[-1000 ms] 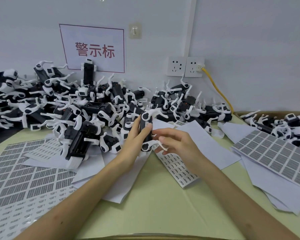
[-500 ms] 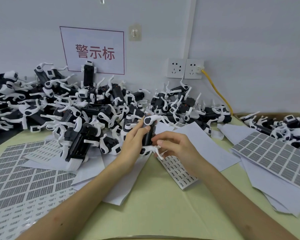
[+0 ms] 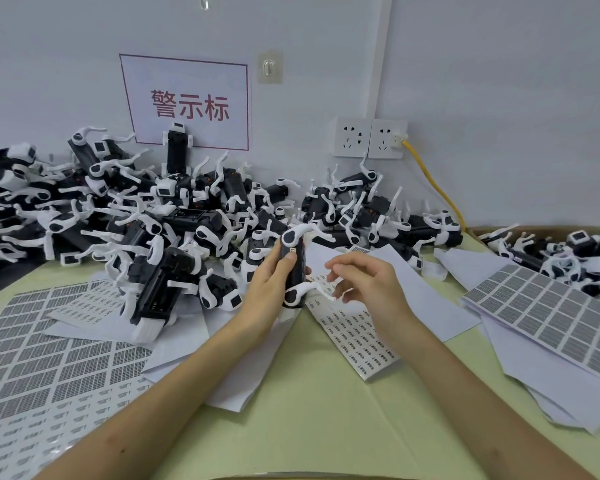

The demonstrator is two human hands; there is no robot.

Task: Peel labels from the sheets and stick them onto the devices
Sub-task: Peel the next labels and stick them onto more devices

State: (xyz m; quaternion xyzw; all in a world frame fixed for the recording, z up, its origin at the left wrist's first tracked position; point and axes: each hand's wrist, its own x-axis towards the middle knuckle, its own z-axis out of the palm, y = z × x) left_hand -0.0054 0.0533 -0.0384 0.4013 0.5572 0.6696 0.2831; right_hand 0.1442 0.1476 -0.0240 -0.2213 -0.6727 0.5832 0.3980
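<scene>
Your left hand (image 3: 271, 282) grips the device (image 3: 294, 271) upright, just in front of the pile of devices (image 3: 174, 220) and above the bench (image 3: 326, 427). Its long axis runs near vertical, with white legs at top and bottom pointing right. Your thumb presses on its dark face, and the fingers behind it are hidden. Whether a label sits under the thumb is too small to tell. Your right hand (image 3: 364, 282) hovers just beside the device over the label sheet (image 3: 357, 341), fingers loosely curled and holding nothing visible. Half a second ago they touched the device.
</scene>
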